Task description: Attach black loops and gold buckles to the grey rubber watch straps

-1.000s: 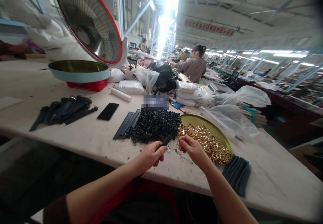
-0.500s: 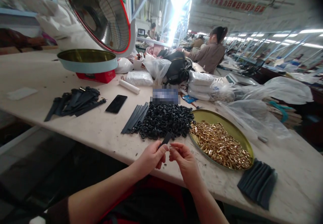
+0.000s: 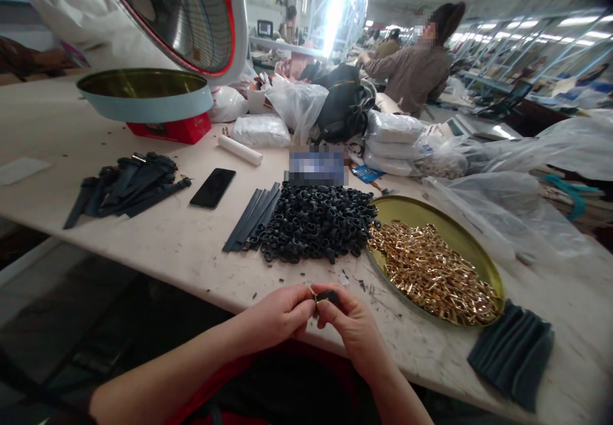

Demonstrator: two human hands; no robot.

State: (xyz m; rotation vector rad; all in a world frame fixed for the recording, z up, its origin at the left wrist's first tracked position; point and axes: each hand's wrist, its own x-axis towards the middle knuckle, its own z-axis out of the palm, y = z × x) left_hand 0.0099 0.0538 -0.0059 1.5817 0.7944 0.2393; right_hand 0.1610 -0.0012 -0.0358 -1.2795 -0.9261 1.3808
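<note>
Close together at the table's front edge, my left hand and my right hand pinch a short black strip. A small gold-coloured piece shows between the fingertips, partly hidden by them. Just beyond the hands lies a heap of black loops, with flat black strips at its left side. To the right, a round gold tray holds many gold metal buckles.
Dark straps and a phone lie on the left. A tin stands on a red box near a heater fan. Dark strips lie at the right. Behind are plastic bags and a person.
The black strip has shifted from up beside my left hand to between both hands, now in my right fingers. Both hands have moved slightly down. The view has shifted, and the person behind has turned.
</note>
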